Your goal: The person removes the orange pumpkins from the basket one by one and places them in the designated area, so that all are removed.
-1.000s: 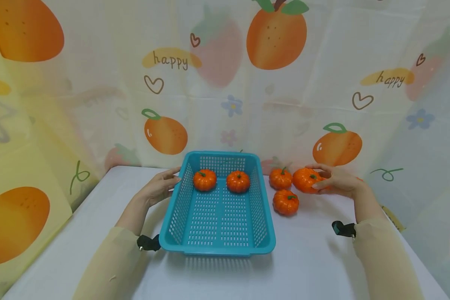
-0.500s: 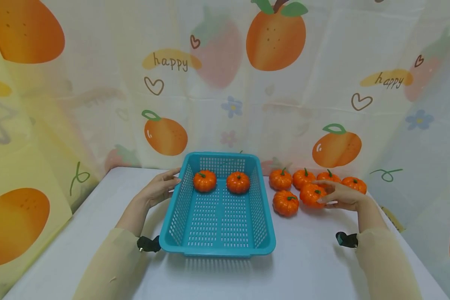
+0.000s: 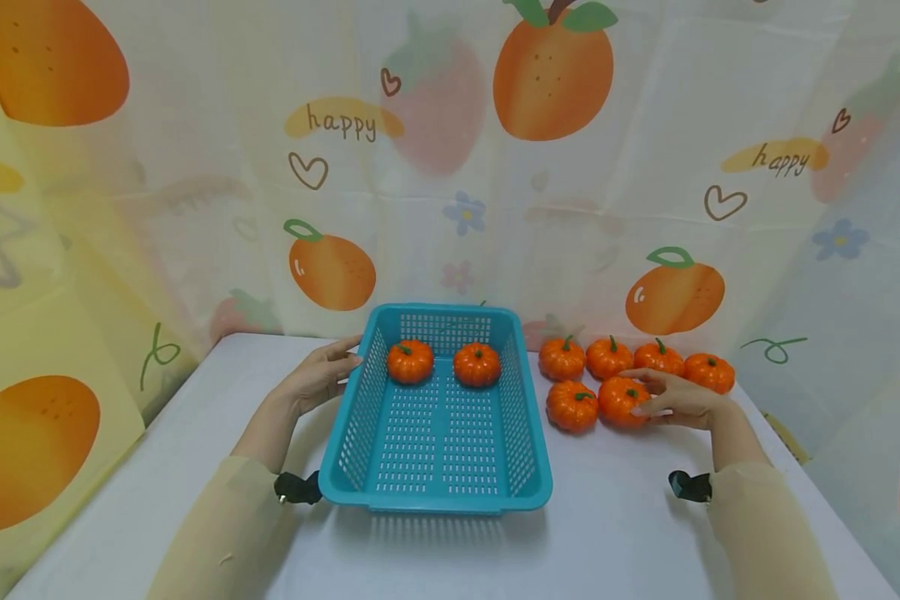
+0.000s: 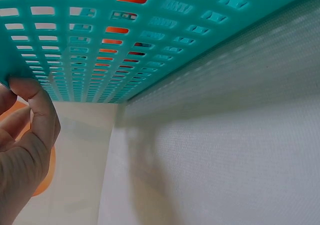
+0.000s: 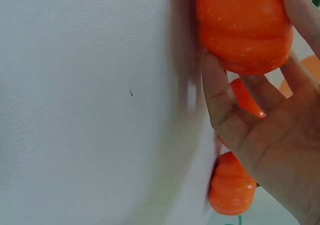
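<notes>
A blue plastic basket (image 3: pixel 435 500) with perforated walls stands on the white table, with two small orange pumpkins in its far part, a left pumpkin (image 3: pixel 410 362) and a right pumpkin (image 3: pixel 477 365). My left hand (image 3: pixel 311 379) holds the basket's left rim; in the left wrist view the curled fingers (image 4: pixel 37 100) pinch its edge. To the basket's right, my right hand (image 3: pixel 678 398) grips a small pumpkin (image 3: pixel 621 404) from its right side. In the right wrist view this pumpkin (image 5: pixel 245 27) sits between thumb and fingers, close to the tabletop.
Just left of the gripped pumpkin lies another pumpkin (image 3: pixel 572 407). Behind them several more form a row, from a left one (image 3: pixel 562 360) to a right one (image 3: pixel 709 373). A fruit-print curtain (image 3: pixel 450 167) hangs behind the white table (image 3: pixel 607 533).
My right hand has brought the pumpkin from the back row toward me and down onto the table, beside the front pumpkin. The left hand and basket stay put.
</notes>
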A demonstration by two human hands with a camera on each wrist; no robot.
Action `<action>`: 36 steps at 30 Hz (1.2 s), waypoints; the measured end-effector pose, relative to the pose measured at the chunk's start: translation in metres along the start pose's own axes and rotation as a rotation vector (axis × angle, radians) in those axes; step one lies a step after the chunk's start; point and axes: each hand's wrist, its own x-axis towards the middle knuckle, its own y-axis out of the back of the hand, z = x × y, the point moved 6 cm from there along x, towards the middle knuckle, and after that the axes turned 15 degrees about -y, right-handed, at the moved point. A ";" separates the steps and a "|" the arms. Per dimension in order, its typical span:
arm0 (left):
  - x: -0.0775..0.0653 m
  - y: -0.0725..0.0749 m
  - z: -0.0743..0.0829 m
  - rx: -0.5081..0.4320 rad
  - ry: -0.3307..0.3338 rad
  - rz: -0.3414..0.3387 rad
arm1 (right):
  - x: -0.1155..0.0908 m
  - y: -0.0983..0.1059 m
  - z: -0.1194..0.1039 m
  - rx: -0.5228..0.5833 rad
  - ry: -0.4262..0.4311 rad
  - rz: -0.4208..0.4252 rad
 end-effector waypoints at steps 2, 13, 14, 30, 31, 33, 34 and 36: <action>0.000 0.000 0.000 -0.001 -0.001 -0.001 | 0.001 -0.001 0.001 -0.002 -0.003 -0.001; 0.000 0.000 0.001 -0.001 0.002 -0.005 | 0.006 0.001 0.007 0.010 -0.031 0.019; 0.000 0.000 0.001 -0.001 0.000 -0.005 | 0.006 0.001 0.007 0.014 -0.034 0.021; -0.001 0.000 0.001 0.002 0.008 0.007 | 0.001 0.000 0.005 0.015 -0.046 0.019; -0.001 0.000 0.001 0.002 0.008 0.006 | 0.001 0.000 0.005 0.016 -0.044 0.017; -0.001 0.000 0.001 0.003 0.008 0.008 | 0.000 0.001 0.004 0.024 -0.041 0.012; -0.001 0.000 0.001 0.005 0.007 0.008 | 0.000 0.001 0.004 0.028 -0.039 0.010; 0.000 0.000 0.001 0.011 0.005 0.007 | -0.001 0.003 0.004 0.035 -0.038 0.010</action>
